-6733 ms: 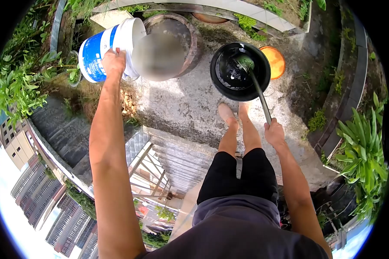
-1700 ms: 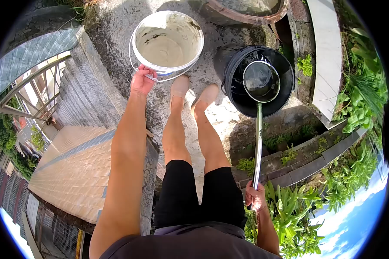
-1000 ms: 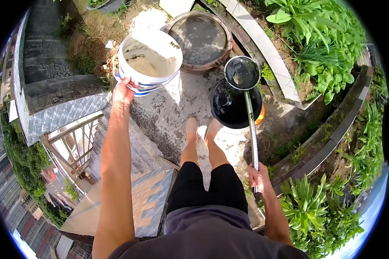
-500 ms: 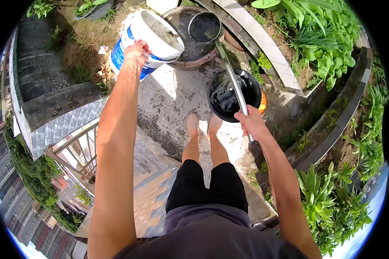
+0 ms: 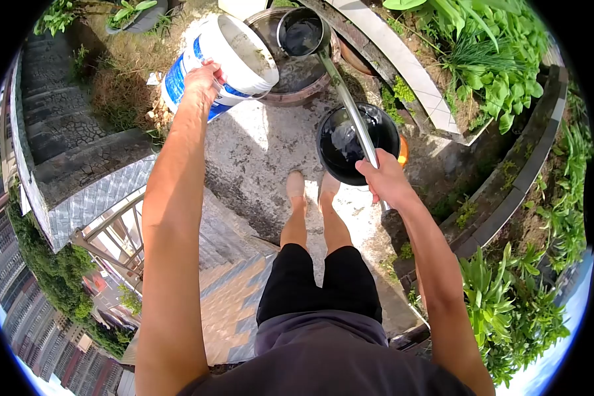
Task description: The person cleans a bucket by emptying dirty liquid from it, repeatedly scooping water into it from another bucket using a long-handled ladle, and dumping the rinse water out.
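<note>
My left hand point(image 5: 203, 82) is closed on the wire handle of a white and blue plastic bucket point(image 5: 211, 49). The bucket tilts to the right, its mouth facing the big round pot, and some residue marks its inner wall. Wrapped round the long metal handle of a dipper is my right hand point(image 5: 384, 178). The dipper's round bowl point(image 5: 301, 32) is over the water in the brown-rimmed pot point(image 5: 296, 99), with dark liquid or shadow inside it. Below its handle stands a black bucket point(image 5: 325, 158) of dark, shiny water.
A curved tiled ledge point(image 5: 402, 59) borders leafy plants on the right. Steps point(image 5: 79, 152) and a metal railing point(image 5: 115, 231) lie to the left. An orange object point(image 5: 403, 153) shows behind the black bucket. My feet stand on the concrete floor point(image 5: 244, 158).
The dipper's bowl has shifted a little left and up over the pot. The white bucket and my left hand have moved slightly left. Both grips are kept.
</note>
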### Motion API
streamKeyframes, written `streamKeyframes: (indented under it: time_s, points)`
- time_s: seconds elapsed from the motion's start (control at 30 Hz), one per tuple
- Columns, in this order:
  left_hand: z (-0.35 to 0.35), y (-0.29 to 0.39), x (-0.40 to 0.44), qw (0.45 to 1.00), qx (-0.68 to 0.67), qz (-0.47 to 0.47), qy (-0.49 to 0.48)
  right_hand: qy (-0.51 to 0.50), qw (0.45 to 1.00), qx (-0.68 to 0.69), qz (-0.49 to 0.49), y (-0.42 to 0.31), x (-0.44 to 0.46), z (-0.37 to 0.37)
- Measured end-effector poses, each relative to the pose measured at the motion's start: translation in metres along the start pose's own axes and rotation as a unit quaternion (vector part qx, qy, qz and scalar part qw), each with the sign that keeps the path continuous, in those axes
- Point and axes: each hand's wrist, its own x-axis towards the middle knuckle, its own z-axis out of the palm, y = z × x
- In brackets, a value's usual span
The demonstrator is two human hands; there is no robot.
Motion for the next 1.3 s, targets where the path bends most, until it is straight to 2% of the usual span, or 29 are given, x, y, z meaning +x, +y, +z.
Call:
streamKeyframes:
  time_s: [0.07,0.13,0.2,0.23,0.27,0.33,0.47,0.67,0.73,0.87,0.9,0.97,1.03,1.17,1.27,1.3]
  points:
    - [-0.002,0.004,0.003,0.999,0.003,-0.004,-0.036,0.014,0.999,-0.027,-0.015,-0.011,0.0,0.001]
    - [-0.004,0.01,0.007,0.999,0.013,-0.015,-0.029,0.025,0.998,-0.05,-0.03,-0.01,0.01,0.004]
    - [-0.006,0.015,0.012,0.999,0.026,-0.024,-0.023,0.072,0.979,-0.149,-0.121,-0.006,0.028,0.01]
    - [-0.008,0.017,0.014,0.999,0.02,-0.026,-0.025,0.063,0.979,-0.141,-0.133,-0.004,0.036,0.012]
    - [-0.009,0.018,0.016,0.999,0.013,-0.028,-0.027,0.062,0.979,-0.138,-0.133,-0.012,0.034,0.013]
    - [-0.01,0.021,0.015,0.999,0.013,-0.031,-0.027,0.003,0.997,-0.042,-0.057,-0.035,0.024,0.013]
    - [-0.007,0.024,0.01,1.0,0.01,-0.02,-0.019,-0.024,0.999,0.008,-0.035,-0.042,0.013,0.003]
    - [-0.017,0.02,0.02,0.998,0.015,-0.037,-0.042,0.029,0.992,-0.118,-0.043,-0.034,-0.01,-0.013]
    - [-0.016,0.021,0.014,0.999,0.006,-0.038,-0.033,0.076,0.961,-0.229,-0.131,-0.014,-0.004,-0.012]
    - [-0.026,0.018,0.022,0.999,-0.01,-0.031,-0.041,0.108,0.937,-0.302,-0.138,-0.022,-0.012,0.0]
    - [-0.03,0.017,0.026,0.999,-0.009,-0.031,-0.042,0.129,0.923,-0.322,-0.165,-0.019,-0.009,0.004]
    - [-0.033,0.019,0.025,0.995,-0.025,-0.036,-0.093,0.149,0.908,-0.34,-0.193,-0.017,-0.006,0.01]
    - [-0.024,0.021,0.015,0.997,-0.017,-0.031,-0.064,0.188,0.888,-0.36,-0.215,-0.017,-0.007,0.014]
    - [-0.016,0.024,0.007,0.999,-0.014,-0.035,-0.02,0.194,0.885,-0.36,-0.223,-0.013,-0.005,0.013]
    - [-0.027,0.02,0.02,0.998,-0.016,-0.038,-0.048,0.203,0.899,-0.309,-0.235,0.009,-0.009,0.015]
    - [-0.03,0.021,0.021,0.997,-0.03,-0.037,-0.056,0.196,0.923,-0.25,-0.216,0.024,-0.019,0.016]
